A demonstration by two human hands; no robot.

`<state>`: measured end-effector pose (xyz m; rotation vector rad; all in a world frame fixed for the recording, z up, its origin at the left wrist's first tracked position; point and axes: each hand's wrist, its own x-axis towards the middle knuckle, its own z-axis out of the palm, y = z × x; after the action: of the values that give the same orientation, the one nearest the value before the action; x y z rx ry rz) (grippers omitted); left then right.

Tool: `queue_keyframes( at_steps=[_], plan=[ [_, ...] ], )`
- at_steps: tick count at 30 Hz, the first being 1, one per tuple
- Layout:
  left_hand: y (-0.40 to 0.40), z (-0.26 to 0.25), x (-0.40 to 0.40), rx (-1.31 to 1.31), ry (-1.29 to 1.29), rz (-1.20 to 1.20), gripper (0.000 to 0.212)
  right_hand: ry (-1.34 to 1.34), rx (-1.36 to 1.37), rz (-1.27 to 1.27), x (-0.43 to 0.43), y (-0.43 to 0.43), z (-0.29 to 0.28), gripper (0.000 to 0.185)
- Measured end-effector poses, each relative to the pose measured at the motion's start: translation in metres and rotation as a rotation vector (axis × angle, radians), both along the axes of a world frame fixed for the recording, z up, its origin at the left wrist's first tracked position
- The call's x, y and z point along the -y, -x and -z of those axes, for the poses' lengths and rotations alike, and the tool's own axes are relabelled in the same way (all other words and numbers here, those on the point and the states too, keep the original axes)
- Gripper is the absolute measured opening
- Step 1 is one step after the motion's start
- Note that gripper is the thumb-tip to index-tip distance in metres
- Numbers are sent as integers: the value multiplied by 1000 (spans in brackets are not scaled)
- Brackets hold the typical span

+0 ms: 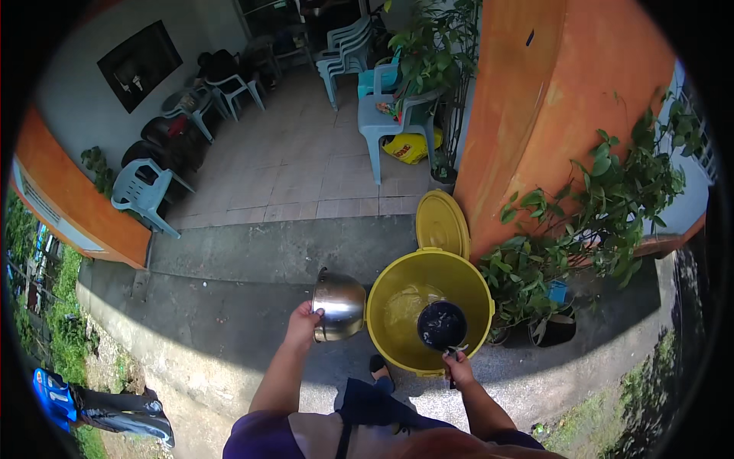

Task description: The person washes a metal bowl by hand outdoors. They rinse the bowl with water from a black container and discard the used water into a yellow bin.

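A shiny metal pot [339, 305] is tipped on its side just left of a large yellow bucket [390, 275]. My left hand [303, 326] grips the pot at its rim, and its inside is turned away from view. Water [407, 304] lies in the bottom of the bucket. My right hand [457, 368] holds a dark dipper [441, 325] by its handle, above the near right part of the bucket. Some liquid shows inside the dipper's bowl; how much I cannot tell.
A yellow lid [441, 224] leans against the orange pillar [516, 115] behind the bucket. Potted plants [527, 275] crowd the right side. A low concrete step [275, 244] leads to a tiled porch with plastic chairs [395, 115]. A person [103, 404] stands at lower left.
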<state>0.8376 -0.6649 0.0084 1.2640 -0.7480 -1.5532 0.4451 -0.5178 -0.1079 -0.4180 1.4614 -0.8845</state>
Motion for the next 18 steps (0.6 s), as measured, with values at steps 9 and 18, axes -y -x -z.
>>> queue_keyframes(
  at_steps=[9,18],
  plan=[
    [281,-38,-155,111,73,351,15,178,-352,318,-309,104,-131,10],
    [598,-37,-431,137,197,721,37,48,-493,871,-627,159,-195,12]
  ],
)
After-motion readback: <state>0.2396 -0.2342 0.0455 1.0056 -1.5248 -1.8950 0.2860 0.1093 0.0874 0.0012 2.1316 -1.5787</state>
